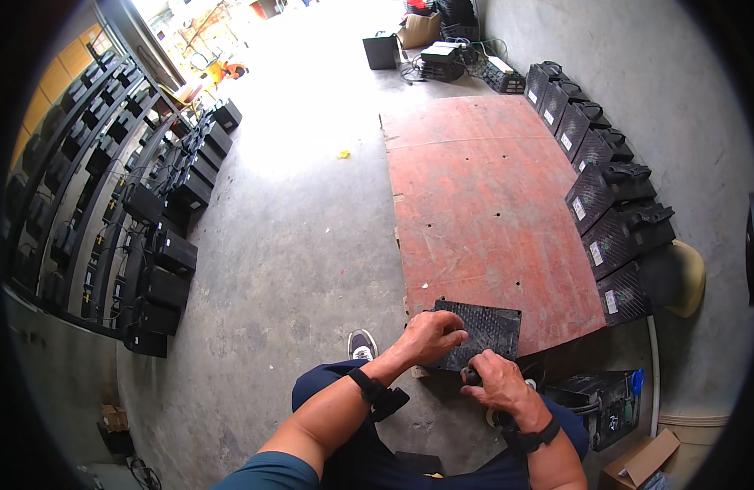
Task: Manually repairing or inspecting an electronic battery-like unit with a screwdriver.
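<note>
Both hands grip a black ribbed rectangular panel: left hand at its 9 o'clock edge, right hand at 6 o'clock. It rests on a reddish-brown plywood board over grey concrete floor.

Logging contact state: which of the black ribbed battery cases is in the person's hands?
The black case at the red board's near edge, under the left hand; the others stand untouched along the wall.

The black panel looks like hard plastic with a ribbed, matt face. Under it, the reddish plywood board is worn, scuffed and dull. Left of the board, the concrete floor is rough, grey and stained. Right of it, black battery cases show textured matt plastic.
</note>
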The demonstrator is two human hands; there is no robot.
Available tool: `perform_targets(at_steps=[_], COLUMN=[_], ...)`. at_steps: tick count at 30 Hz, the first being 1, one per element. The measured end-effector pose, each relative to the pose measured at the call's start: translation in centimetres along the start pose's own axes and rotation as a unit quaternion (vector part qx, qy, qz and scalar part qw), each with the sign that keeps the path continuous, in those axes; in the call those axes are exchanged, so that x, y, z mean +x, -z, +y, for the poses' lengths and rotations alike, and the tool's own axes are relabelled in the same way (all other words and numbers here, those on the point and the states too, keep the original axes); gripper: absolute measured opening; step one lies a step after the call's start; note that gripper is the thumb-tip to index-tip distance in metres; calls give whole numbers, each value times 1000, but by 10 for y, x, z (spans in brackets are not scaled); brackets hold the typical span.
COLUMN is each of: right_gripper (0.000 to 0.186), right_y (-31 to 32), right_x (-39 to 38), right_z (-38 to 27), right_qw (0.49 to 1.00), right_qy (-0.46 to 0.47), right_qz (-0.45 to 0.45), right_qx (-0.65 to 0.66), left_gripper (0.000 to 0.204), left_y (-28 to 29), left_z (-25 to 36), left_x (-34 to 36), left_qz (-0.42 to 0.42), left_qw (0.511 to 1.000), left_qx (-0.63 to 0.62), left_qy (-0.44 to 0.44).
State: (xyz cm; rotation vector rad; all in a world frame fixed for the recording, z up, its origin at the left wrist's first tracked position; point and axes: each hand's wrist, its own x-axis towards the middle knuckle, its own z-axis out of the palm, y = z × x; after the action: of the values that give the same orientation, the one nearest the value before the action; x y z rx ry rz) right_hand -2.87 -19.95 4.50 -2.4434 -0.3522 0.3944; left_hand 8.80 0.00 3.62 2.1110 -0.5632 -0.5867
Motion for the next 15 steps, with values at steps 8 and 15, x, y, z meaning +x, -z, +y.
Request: perform_targets(at_steps=[8,15], right_gripper=[41,46], right_y=[0,-12], right_x=[0,1], right_z=[2,15], right_qw=[999,999], right_qy=[48,38], right_qz=[5,4], right_qx=[18,-3], left_gripper=[31,31], left_y=[-1,-4], left_z=[0,2], left_x=[0,2], left_qz=[3,0], left_qw=[1000,1000], left_qx=[1,-5], left_qy=[2,2])
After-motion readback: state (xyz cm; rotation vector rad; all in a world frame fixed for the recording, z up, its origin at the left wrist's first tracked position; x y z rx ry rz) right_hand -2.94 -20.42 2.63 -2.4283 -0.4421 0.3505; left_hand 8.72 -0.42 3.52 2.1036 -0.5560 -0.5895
